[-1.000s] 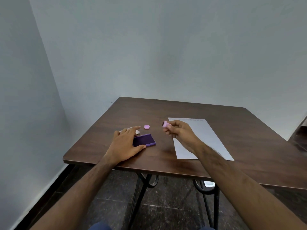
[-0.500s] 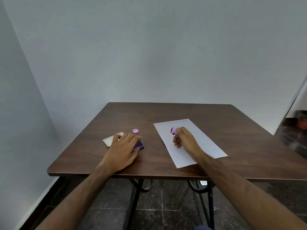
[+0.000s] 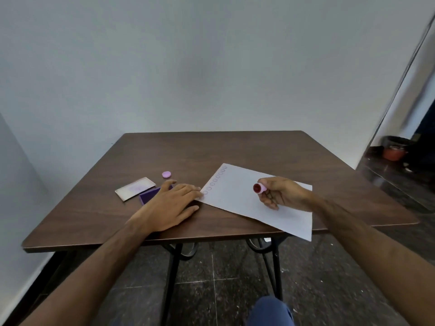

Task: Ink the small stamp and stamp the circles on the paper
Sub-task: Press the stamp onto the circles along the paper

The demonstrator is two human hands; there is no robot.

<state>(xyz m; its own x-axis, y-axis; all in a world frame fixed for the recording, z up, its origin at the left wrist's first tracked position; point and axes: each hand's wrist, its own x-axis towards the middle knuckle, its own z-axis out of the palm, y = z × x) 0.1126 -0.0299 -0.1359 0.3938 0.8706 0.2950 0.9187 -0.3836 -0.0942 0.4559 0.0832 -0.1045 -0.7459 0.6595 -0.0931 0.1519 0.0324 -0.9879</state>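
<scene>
The white sheet of paper (image 3: 256, 201) has been turned askew since earlier; the small pink stamp (image 3: 259, 188), red face showing, is pinched over it by the right hand (image 3: 281, 195). The left hand (image 3: 169, 205) is laid flat, fingers spread, across the purple ink pad (image 3: 150, 195).

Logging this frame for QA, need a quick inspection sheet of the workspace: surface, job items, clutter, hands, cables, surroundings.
Surface: brown wooden table, paper corner overhangs its near edge.
Job's things: paper with a row of printed circles; purple ink pad, open; its lid beside it; small stamp.
Clutter: pink stamp cap.
Hands: left hand flat, over the pad and paper corner; right hand holds the stamp, red face showing.
Cables: nothing seen.
Surroundings: grey wall, dark tiled floor, red pot at right.
</scene>
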